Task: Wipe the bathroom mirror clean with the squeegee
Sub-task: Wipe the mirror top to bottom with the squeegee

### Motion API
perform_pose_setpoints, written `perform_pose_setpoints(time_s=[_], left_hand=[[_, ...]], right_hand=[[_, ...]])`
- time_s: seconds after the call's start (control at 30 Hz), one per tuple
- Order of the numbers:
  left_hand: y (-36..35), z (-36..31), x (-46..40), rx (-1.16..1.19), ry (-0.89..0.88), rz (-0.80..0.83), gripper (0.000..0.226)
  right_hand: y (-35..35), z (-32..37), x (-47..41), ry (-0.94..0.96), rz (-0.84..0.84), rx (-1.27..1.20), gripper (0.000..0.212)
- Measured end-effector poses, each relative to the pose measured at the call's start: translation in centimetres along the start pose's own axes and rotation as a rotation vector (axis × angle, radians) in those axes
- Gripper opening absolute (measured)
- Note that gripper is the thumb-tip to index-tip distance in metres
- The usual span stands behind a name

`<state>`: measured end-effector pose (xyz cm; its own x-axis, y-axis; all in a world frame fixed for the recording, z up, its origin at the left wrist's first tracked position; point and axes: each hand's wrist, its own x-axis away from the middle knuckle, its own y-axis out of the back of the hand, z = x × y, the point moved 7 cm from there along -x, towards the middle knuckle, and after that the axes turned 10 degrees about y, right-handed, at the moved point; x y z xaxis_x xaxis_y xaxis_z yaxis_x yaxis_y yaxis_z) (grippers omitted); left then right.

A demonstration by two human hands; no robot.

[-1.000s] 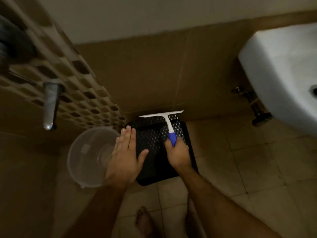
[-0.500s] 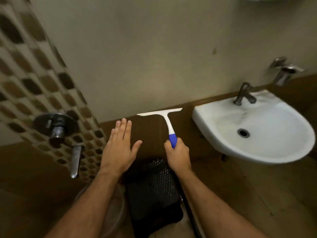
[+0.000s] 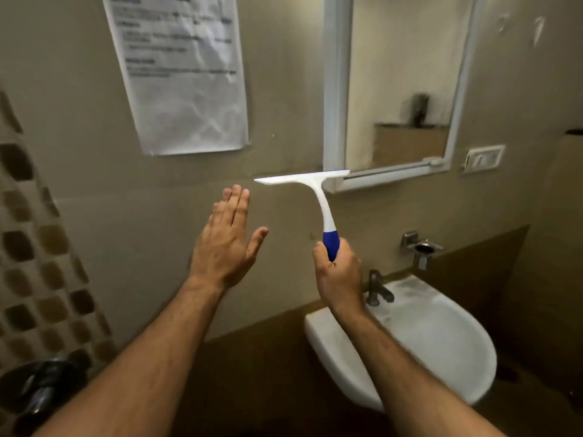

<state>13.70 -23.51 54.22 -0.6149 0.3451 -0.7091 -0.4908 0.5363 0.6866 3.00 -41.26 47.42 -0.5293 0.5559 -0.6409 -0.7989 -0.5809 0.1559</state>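
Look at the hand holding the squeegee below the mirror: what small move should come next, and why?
Probably raise the right hand up and rightward, to set the squeegee blade on the glass of the mirror. The blade now sits level with the lower left corner of the frame, off the glass. The left hand is open and empty.

Smooth white plastic is seen on the squeegee [image 3: 310, 197], glossy ceramic on the washbasin [image 3: 441, 339], creased paper on the wall notice [image 3: 183, 74].

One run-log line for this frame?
right hand: grips squeegee | left hand: open, empty | blade: below mirror, glass untouched
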Motion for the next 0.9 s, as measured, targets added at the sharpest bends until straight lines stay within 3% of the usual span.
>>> perform_pose_setpoints(time_s=[0.27,0.43,0.57,0.73,0.9], left_hand=[[3.4,-9.0,-8.7,0.026,-0.070,-0.186,0.070],[6.5,-13.5,-14.6,0.121,-0.057,-0.284,0.064],[8.1,-16.9,-18.9,0.180,-0.143,-0.308,0.063],[9.6,-19.4,-24.8,0.231,-0.233,-0.365,0.061],[10.0,-19.5,-30.6,0.295,-0.191,-0.418,0.058]], right_hand=[[7.5,4.0,-10.1,0.196,-0.115,-0.040,0.017],[10.1,5.7,-17.6,0.208,-0.119,-0.074,0.022],[11.6,7.0,-24.0,0.172,-0.160,-0.102,0.026],[12.2,9.3,-30.4,0.167,-0.207,-0.117,0.051],[13.1,11.8,-35.2,0.227,-0.308,-0.095,0.050]])
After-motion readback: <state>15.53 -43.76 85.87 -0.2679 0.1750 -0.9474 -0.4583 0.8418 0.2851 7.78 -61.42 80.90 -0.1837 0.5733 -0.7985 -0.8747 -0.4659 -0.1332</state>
